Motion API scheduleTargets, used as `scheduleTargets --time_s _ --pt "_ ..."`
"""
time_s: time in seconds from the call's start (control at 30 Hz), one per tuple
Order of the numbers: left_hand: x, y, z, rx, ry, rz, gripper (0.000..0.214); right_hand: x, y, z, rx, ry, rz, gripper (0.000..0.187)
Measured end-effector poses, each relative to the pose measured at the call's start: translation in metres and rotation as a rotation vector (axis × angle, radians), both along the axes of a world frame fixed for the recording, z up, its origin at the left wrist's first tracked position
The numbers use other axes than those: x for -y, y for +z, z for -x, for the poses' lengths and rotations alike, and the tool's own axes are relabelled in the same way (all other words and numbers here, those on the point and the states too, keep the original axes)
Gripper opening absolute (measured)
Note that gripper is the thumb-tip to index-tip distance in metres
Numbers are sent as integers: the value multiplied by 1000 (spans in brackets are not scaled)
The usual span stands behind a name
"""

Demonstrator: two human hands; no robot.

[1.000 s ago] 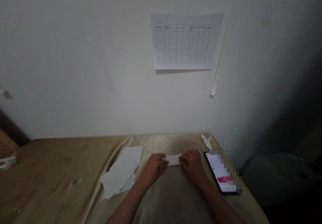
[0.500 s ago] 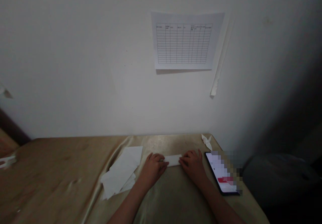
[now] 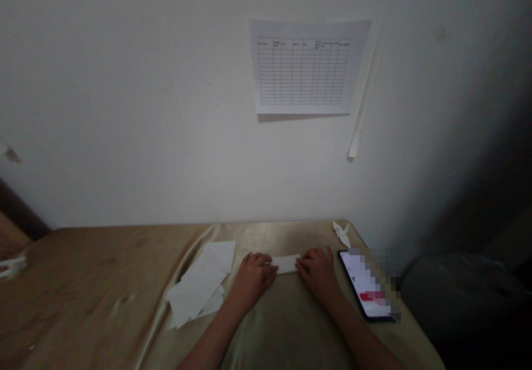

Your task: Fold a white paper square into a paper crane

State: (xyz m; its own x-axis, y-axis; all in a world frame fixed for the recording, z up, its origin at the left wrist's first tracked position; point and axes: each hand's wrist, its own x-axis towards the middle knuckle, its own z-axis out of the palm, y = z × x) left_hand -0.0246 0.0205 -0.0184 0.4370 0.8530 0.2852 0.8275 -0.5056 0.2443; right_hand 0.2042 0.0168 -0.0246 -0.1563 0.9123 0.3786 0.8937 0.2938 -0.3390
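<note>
A narrow folded strip of white paper [image 3: 286,264] lies flat on the cloth-covered table between my hands. My left hand [image 3: 255,275] grips its left end, fingers bent over the top and thumb at the near edge. At the right end, my right hand [image 3: 316,268] pinches the strip in the same way, with one finger raised. Both ends of the paper are hidden under my fingers. To the left of my left hand lies a loose pile of white paper sheets [image 3: 203,284].
A phone [image 3: 366,287] with a lit, partly pixelated screen lies right of my right hand. Behind it sits a small folded paper piece [image 3: 342,234]. The wall carries a printed table sheet [image 3: 305,71]. A dark rounded object [image 3: 461,287] stands beyond the table's right edge.
</note>
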Motion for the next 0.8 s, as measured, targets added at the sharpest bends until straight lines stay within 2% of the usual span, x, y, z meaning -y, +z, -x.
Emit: scheduleTargets --time_s 0.17,0.27,0.53,0.8 --pt "2 -2 -4 10 15 -35 20 0 3 1 9 7 23 20" --pt "4 0 -11 7 64 -47 23 1 6 2 13 20 29 20" --pt "5 -1 -25 -35 173 -52 14 3 10 4 52 6 47 19" --pt "6 -7 -25 23 179 -55 22 4 9 5 60 -4 37 20"
